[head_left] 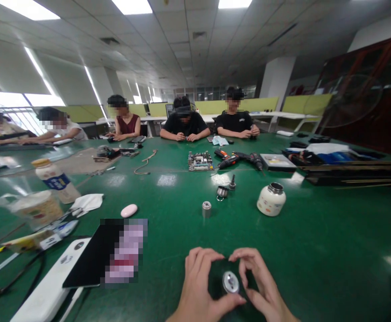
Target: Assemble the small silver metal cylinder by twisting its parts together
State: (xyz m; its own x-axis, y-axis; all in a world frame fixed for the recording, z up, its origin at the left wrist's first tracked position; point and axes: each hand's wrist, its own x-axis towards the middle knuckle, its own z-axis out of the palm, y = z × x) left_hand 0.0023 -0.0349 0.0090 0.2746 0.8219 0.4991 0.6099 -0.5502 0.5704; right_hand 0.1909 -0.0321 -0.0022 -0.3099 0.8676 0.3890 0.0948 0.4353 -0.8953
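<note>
A small round silver metal part (230, 282) stands between my two hands, close to the table's near edge. On its left side, my left hand (203, 286) curves around it, fingers and thumb apart, the thumb reaching below the part. From the right, my right hand (258, 281) curves toward it with bent, parted fingers. Neither hand grips the part. Farther ahead are a silver metal cylinder (206, 209), a metal cup-like piece with a wire loop (222, 192) and a dark stemmed piece (232, 182). A cream jar (271, 201) without a lid sits to their right.
The green table (168, 201) holds a circuit board (200, 161) and power drills (229, 159) beyond the metal parts. At left are a pink oval object (128, 210), a white device (54, 281), a bottle (57, 181) and cables. Several people sit across the table.
</note>
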